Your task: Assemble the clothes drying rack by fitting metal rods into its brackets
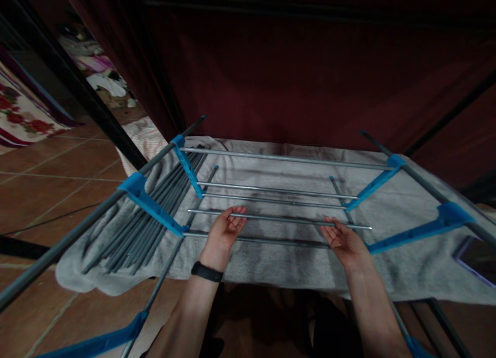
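Note:
A loose thin grey metal rod (282,219) lies level across both my hands. My left hand (228,228), with a black band on its wrist, is palm up with its fingers curled under the rod near its left end. Near the other end, the fingers of my right hand (344,240) support it from below in the same way. Around them stands a partly assembled rack of grey tubes, with a blue plastic bracket (157,209) on the left and another blue bracket (416,230) on the right. Fixed crossbars, including the far crossbar (287,158), span between the two sides.
A bundle of several grey rods (155,218) lies at the left on a grey blanket (271,270). A dark phone-like object (478,257) rests at the right edge. Behind is a dark red panel (310,84). Tiled floor (73,187) shows at left.

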The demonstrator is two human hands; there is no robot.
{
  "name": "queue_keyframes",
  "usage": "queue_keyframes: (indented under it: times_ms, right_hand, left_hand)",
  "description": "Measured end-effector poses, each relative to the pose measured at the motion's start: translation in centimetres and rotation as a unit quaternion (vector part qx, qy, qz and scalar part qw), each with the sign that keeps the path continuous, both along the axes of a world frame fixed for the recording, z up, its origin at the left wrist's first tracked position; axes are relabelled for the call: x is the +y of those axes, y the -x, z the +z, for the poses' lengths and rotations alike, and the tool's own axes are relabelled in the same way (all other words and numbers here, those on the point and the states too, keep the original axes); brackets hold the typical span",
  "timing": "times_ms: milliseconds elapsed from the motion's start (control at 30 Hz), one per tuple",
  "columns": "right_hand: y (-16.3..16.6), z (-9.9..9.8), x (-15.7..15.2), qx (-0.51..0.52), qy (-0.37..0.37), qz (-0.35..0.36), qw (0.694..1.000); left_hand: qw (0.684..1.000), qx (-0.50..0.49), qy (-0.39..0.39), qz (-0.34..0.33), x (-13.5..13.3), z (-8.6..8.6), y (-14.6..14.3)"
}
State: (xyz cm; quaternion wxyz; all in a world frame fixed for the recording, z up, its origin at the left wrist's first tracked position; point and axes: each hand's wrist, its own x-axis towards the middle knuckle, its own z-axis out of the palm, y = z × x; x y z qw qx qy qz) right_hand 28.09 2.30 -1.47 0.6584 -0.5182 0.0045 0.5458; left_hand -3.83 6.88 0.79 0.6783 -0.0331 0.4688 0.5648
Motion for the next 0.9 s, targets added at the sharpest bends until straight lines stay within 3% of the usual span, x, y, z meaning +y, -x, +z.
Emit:
queue_keyframes:
  times_ms: [433, 900]
  right_hand:
    - [0.9, -0.2, -0.1, 0.014, -0.007, 0.022, 1.000]
    - [-2.4, -0.4, -0.4, 0.000, 0.009, -0.044, 0.999]
  left_hand:
    - [0.997, -0.020, -0.007, -0.072, -0.6, -0.4, -1.6]
    - [1.000, -0.003, -0.002, -0.025, 0.2, 0.1, 0.6]
